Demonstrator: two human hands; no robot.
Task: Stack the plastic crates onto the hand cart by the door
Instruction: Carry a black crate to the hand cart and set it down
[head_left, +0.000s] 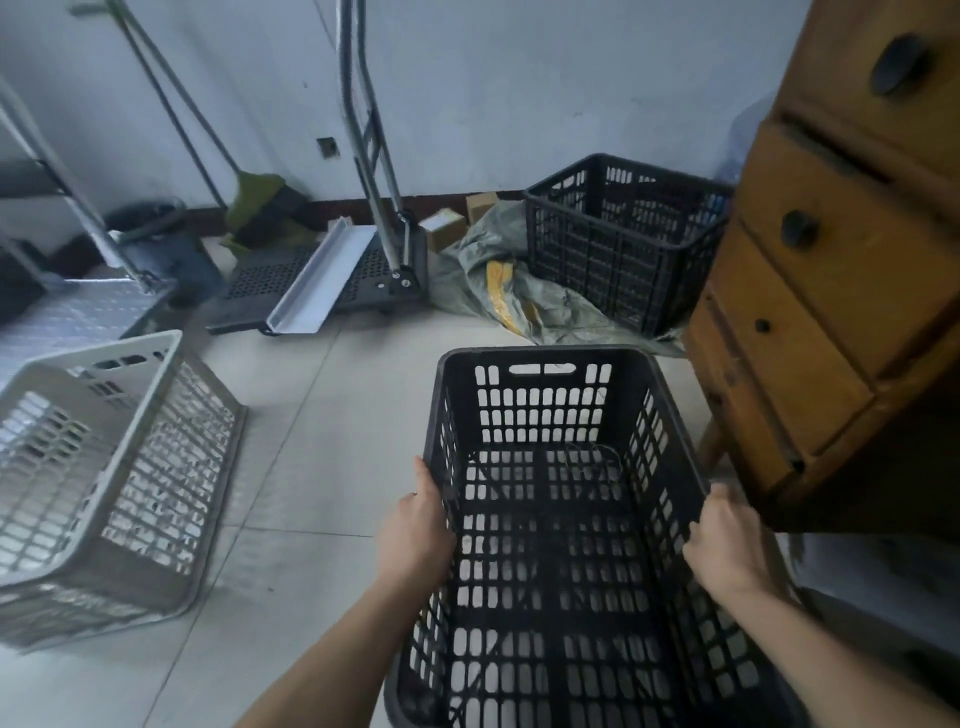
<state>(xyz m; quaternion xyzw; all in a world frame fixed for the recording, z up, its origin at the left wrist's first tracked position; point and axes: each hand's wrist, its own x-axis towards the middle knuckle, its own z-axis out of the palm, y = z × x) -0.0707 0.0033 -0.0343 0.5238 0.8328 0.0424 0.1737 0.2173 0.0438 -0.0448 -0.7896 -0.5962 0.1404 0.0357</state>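
I hold an empty black plastic crate (545, 395) in front of me, low over the tiled floor. My left hand (415, 530) grips its left rim and my right hand (727, 540) grips its right rim. A second black crate (618, 249) stands on the floor by the back wall. A grey crate (119, 467) sits tilted on the floor at the left. The hand cart (384, 270), with a black perforated deck and a metal handle, stands against the back wall; a white flat rail (322, 280) lies across its deck.
A wooden chest of drawers (831, 260) stands close on the right. A crumpled grey sack (498, 280) and small cardboard boxes (441, 228) lie between cart and far crate. A metal-decked trolley (78, 306), a broom (249, 197) and a dustpan are at the left.
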